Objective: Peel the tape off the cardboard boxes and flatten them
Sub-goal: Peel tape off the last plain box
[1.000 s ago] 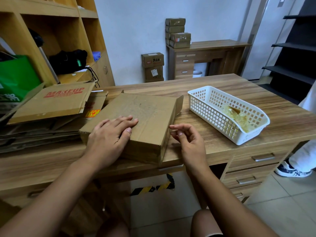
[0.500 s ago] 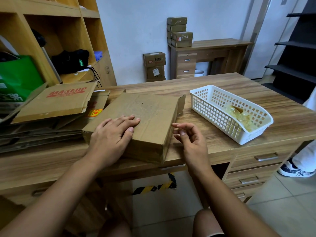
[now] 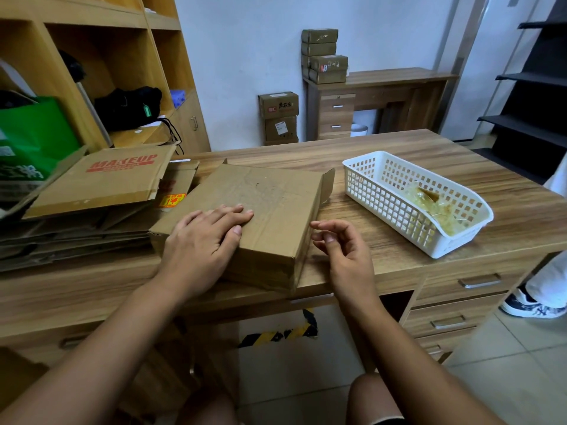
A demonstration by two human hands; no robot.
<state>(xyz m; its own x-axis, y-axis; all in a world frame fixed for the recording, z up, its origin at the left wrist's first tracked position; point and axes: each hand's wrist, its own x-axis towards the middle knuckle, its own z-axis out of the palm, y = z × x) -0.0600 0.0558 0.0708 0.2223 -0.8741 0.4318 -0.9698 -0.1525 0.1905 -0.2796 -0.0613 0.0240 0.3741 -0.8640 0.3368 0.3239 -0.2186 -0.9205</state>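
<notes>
The left hand presses flat on the box while the right hand, fingers loosely curled and empty, must next pinch a tape edge.

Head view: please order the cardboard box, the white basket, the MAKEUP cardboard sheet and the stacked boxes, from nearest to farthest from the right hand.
1. Cardboard box: just left of the right hand.
2. White basket: to the right, on the same desk.
3. MAKEUP cardboard sheet: far left, on the flattened pile.
4. Stacked boxes: on the far desk by the wall.
</notes>
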